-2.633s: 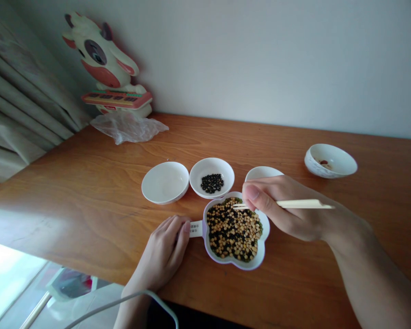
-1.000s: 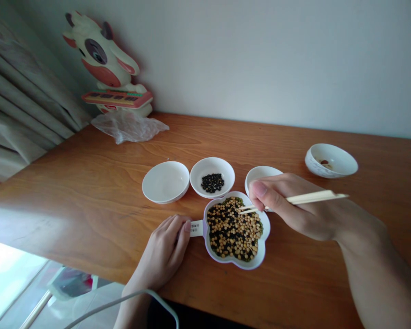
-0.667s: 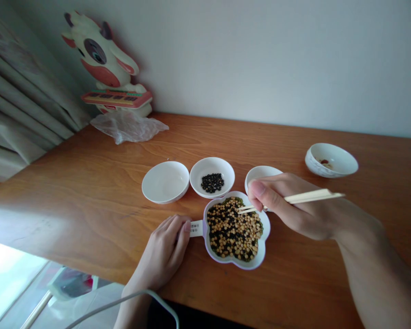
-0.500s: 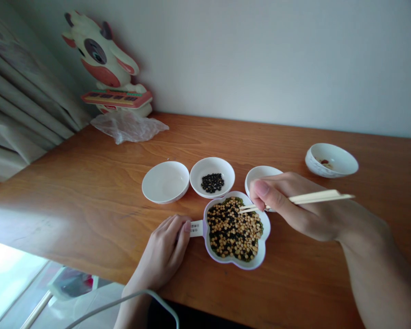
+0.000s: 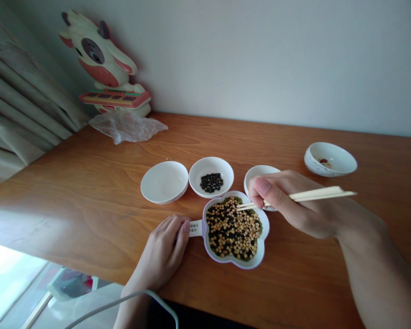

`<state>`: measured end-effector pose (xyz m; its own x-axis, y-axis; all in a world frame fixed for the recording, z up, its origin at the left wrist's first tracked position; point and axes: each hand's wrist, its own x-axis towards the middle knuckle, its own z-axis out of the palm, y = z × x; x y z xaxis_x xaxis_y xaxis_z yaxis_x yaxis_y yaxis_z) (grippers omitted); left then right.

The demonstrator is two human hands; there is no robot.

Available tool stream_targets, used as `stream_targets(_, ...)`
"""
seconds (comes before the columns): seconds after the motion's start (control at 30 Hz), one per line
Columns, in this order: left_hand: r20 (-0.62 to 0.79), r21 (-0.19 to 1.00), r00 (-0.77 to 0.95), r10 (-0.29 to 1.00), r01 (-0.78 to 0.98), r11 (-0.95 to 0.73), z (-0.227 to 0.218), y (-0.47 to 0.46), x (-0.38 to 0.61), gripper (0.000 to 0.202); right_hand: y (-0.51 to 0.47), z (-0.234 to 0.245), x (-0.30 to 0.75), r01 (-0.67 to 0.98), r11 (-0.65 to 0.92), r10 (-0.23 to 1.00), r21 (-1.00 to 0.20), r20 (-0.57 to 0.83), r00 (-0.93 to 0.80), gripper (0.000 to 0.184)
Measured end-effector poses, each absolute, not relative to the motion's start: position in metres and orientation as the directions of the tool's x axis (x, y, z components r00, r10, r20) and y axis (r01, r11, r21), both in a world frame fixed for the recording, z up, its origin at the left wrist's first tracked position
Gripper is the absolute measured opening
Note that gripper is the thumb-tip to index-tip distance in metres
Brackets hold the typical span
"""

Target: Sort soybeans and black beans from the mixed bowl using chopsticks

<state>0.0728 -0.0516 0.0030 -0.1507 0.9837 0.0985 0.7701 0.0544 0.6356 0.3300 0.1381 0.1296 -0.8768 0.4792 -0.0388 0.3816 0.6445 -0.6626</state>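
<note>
A flower-shaped white dish (image 5: 260, 256) full of mixed yellow, black and green beans sits near the table's front edge. My right hand (image 5: 294, 205) is closed on a pair of pale wooden chopsticks (image 5: 315, 194), their tips over the dish's far right rim. My left hand (image 5: 160, 256) rests on the table with fingers together, touching the dish's small handle tab (image 5: 194, 227). Behind the dish stand three small white bowls: an empty one (image 5: 164, 182), one with black beans (image 5: 211, 176), and one (image 5: 258, 173) partly hidden by my right hand.
A fourth white bowl (image 5: 330, 158) with a few reddish bits stands at the far right. A cartoon cow toy (image 5: 104, 64) and a crumpled plastic bag (image 5: 126, 125) sit at the back left by a curtain. A white cable (image 5: 123, 299) hangs below the table edge.
My right hand with the chopsticks has shifted slightly right and back, from the dish's middle to its far right rim. My left hand has stayed put.
</note>
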Motion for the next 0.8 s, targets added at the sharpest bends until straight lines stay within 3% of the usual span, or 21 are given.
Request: stream_targets(0.8, 0.096, 0.644, -0.153, 0.983, 0.763, 0.056, 0.0047, -0.0508, 0.0739, 0.026, 0.1367, 0.1260, 0.3250, 0.384, 0.687, 0.468, -0.617, -0.029, -0.883, 0.050)
